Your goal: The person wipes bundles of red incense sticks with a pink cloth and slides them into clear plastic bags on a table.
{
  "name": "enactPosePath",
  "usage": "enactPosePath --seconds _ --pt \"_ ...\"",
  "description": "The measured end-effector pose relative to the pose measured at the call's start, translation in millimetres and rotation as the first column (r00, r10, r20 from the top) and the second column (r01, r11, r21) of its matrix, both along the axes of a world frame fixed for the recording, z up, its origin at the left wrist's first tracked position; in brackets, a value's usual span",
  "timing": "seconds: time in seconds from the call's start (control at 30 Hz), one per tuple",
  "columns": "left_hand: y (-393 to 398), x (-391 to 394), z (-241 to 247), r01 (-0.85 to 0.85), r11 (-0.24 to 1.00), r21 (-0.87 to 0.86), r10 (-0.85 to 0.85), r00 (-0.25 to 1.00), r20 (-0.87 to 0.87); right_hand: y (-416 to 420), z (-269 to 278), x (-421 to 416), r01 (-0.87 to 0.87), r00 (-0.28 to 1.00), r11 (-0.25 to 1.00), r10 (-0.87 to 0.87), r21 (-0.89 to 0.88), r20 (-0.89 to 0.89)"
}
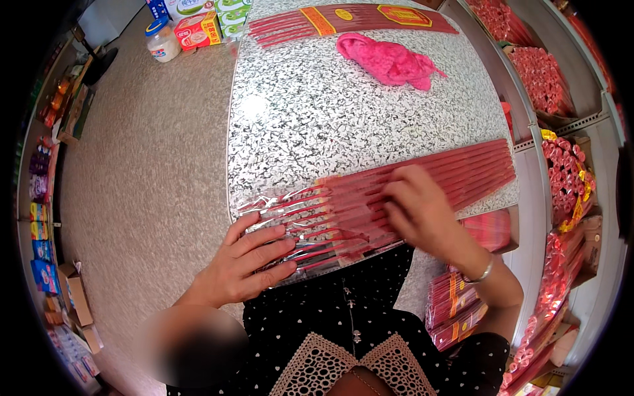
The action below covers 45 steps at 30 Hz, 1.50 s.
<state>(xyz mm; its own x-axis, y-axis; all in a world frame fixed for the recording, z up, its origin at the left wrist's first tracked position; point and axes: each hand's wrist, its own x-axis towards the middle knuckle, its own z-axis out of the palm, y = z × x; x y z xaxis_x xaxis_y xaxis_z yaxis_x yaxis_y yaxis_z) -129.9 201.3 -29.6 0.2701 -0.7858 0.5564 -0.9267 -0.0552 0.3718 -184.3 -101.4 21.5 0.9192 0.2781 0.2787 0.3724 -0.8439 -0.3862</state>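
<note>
A flat clear plastic pack of red incense sticks lies across the near end of a speckled table. My left hand rests on the pack's left end, its fingers spread over the crinkled film and the thin stick ends. Over the middle of the pack is my right hand, slightly blurred, with its fingers bent at the red part. Whether those fingers pinch film or sticks cannot be told. A second incense pack, with an orange band and a yellow-red label, lies at the table's far end. Near it is a crumpled pink cloth.
Shelves at the right hold bundles of red wrapped sticks. More incense packs are stacked below the table's right side. Beyond the table's far left corner stand a blue-lidded jar and cartons. Goods line a shelf at the far left.
</note>
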Motion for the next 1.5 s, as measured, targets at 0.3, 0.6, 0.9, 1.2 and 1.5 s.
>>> enactPosePath --seconds 0.3,0.6,0.9,1.2,1.5 --pt "1.2 -8.5 0.5 -0.070 0.996 0.057 0.068 0.997 0.032 80.9 -26.0 8.2 -0.390 0.892 0.918 0.396 -0.073 0.219" --pt "4.9 -14.0 3.7 -0.123 0.988 0.095 0.121 0.992 0.026 -31.0 -5.0 -24.0 -0.072 0.989 0.995 0.081 -0.069 0.126" --pt "0.3 -25.0 24.2 -0.148 0.960 0.236 0.160 0.987 -0.031 -167.1 -23.3 -62.4 0.388 0.894 0.920 -0.360 -0.060 0.268" --pt "-50.9 -30.3 49.3 -0.281 0.887 0.367 0.251 0.959 0.130 -259.2 -58.6 -78.4 0.635 0.696 0.772 -0.589 0.031 0.411" --pt "-80.0 -30.1 45.8 -0.249 0.890 0.382 0.230 0.968 0.096 -257.1 -61.2 -78.6 0.646 0.684 0.763 -0.600 0.038 0.415"
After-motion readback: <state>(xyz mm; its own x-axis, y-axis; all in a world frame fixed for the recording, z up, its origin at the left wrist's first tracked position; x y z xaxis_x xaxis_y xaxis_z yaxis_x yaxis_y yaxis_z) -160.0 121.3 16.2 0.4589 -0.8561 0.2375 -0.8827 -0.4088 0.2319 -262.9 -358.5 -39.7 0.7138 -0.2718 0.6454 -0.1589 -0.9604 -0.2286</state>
